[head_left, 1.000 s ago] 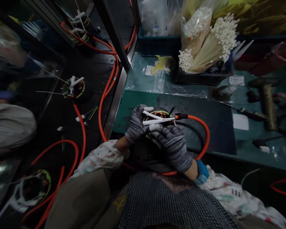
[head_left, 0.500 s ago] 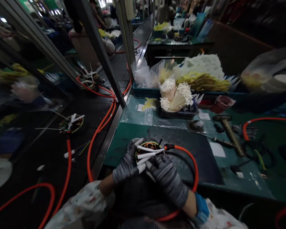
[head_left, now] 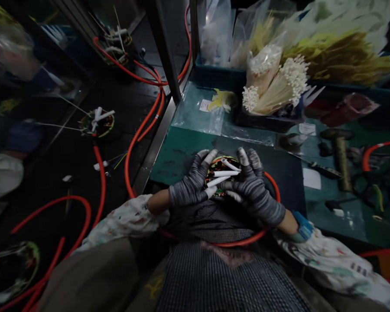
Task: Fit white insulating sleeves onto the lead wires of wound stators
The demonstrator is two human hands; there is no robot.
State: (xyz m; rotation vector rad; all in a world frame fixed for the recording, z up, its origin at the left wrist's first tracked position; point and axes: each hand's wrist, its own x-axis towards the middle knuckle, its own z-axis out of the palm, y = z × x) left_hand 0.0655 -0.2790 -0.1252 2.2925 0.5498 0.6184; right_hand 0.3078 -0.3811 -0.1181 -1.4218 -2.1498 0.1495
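A round wound coil part [head_left: 221,175] with three white sleeved leads lies at the near edge of the dark mat [head_left: 289,173]. An orange cable [head_left: 273,190] loops from it round to my lap. My left hand [head_left: 191,184], in a grey striped glove, grips its left side with fingers curled over the rim. On the right side my right hand [head_left: 255,190], gloved the same, clasps the part with fingers over the top. Both hands press the part between them.
A tray with bundles of white-tipped ties [head_left: 276,84] stands behind the mat, with yellow bundles [head_left: 338,56] further back. A mallet [head_left: 339,151] and small tools lie at right. On the dark conveyor at left sit similar coils [head_left: 97,123] with orange cables [head_left: 139,134].
The camera tipped back down after looking up along the line. My right hand moved from the near side up onto the right rim, and the cable's end is now covered by it.
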